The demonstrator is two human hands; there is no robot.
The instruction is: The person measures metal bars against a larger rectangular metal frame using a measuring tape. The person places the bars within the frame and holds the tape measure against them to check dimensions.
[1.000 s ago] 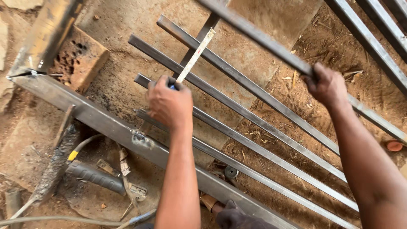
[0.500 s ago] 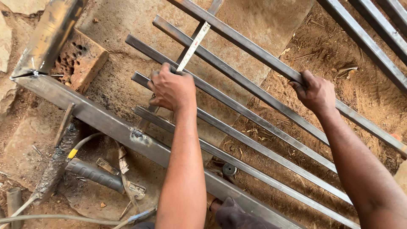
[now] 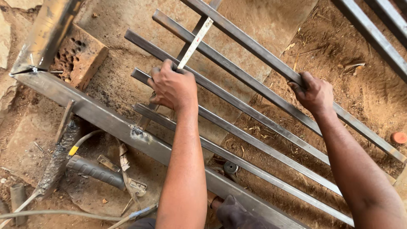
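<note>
Head view: your left hand (image 3: 171, 87) is curled, fingers folded over the lower end of a white folding measuring ruler (image 3: 195, 43), pressing it down across the grey steel square bars (image 3: 237, 101) lying side by side on the dirt. Your right hand (image 3: 313, 94) wraps closed around the farthest long bar (image 3: 250, 48). A holed red brick (image 3: 78, 57) sits beside the heavy grey steel frame rail (image 3: 101, 116).

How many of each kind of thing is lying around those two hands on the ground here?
Slim metal bars in the row being handled: 5
Heavy steel frame beam: 1
Folding ruler under the left hand: 1
Perforated brick: 1
Welding electrode holder: 1
Small orange cap: 1
The right hand grips the topmost bar.
Total: 10
</note>
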